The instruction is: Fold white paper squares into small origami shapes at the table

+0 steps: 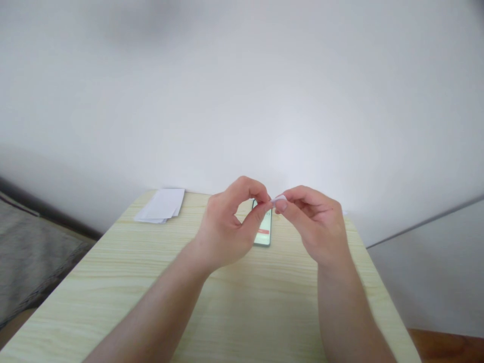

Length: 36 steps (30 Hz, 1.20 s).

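Observation:
Between my two hands is a small white piece of paper (pixel 279 198), mostly covered by the fingertips. My left hand (pixel 233 222) pinches its left end between thumb and index finger. On the other side, my right hand (pixel 316 217) has its thumb and fingers closed on the right end. Both hands are raised over the table, close together. Behind and below them lies a phone (pixel 264 234) with a lit, pale green screen and a red bar; its upper left part is hidden by my left hand.
A loose stack of white paper sheets (pixel 163 204) lies at the table's far left corner. The light wood table (pixel 242 312) meets a white wall (pixel 242 101) at its back edge. A bit of something white shows behind my right hand. Grey fabric (pixel 30 252) is at the left.

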Available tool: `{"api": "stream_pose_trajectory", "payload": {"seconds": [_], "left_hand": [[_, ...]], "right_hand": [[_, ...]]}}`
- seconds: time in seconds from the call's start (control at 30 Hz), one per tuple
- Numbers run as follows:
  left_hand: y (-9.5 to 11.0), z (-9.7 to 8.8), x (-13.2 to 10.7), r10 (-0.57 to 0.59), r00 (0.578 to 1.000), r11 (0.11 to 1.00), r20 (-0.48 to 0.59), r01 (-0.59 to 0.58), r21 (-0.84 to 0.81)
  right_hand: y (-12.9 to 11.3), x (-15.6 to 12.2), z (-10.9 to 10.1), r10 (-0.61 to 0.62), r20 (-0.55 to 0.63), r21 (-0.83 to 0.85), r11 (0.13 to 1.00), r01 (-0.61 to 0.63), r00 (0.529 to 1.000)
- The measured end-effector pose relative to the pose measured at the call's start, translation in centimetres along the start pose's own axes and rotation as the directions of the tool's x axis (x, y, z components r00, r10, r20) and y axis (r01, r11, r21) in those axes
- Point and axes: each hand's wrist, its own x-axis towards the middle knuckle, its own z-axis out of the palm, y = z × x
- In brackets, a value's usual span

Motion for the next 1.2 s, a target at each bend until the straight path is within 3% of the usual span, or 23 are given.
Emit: {"api": "stream_pose_trajectory", "payload": {"seconds": [0.23, 0.43, 0.87, 1.03, 1.2], "left_hand": [[0.3, -0.2, 0.2, 0.007, 1.0, 1.0, 0.019, -0.007, -0.011], [0.8, -0.8, 0.5, -0.065, 0.989, 0.993, 0.132, 0.051, 0.102], [0.7, -1.0, 0.5, -0.044, 0.982, 0.994, 0.182, 0.026, 0.103], [0.7, -1.1, 0.6, -0.092, 0.982, 0.99, 0.162, 0.073, 0.121], [0.6, -1.1, 0.6, -0.124, 0.981, 0.991, 0.149, 0.116, 0.066]], "right_hand": [[-0.3, -0.1, -0.2, -0.03, -0.013, 0.004, 1.0, 0.03, 0.999], [-0.4, -0.1, -0.3, -0.055, -0.004, 0.089, 0.995, 0.055, 0.998], [-0.2, -0.2, 0.0, -0.025, -0.001, 0.065, 0.998, 0.025, 1.0], [0.2, -0.1, -0.3, 0.023, 0.031, 0.104, 0.994, -0.026, 0.999], [0.3, -0.2, -0.8, 0.044, 0.074, 0.039, 0.998, -0.047, 0.996]]}}
